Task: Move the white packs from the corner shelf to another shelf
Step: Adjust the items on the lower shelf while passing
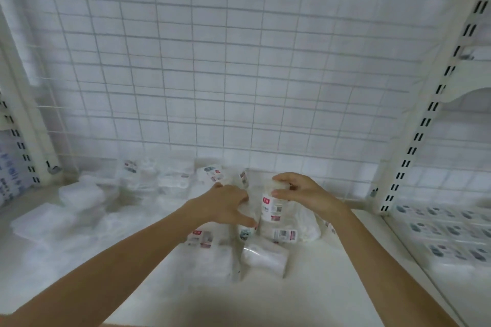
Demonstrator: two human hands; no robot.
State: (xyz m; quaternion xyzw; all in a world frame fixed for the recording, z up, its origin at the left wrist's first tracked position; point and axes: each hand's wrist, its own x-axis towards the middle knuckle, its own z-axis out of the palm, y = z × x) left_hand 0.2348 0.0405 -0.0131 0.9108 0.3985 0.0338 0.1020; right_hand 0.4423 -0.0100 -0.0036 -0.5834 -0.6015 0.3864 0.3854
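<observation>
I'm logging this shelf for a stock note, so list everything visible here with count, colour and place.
upright pack: one, white with a red label, centre of the shelf, under the right hand.
lying packs: several, exact count unclear from blur, white, scattered across the shelf.
shelf: one, cream, below.
wire grid: one, white, behind the shelf.
slotted upright: one, white, right.
neighbouring packs: many, white, lower right.
left hand: reaching among the packs.
right hand: gripping the upright pack's top.
</observation>
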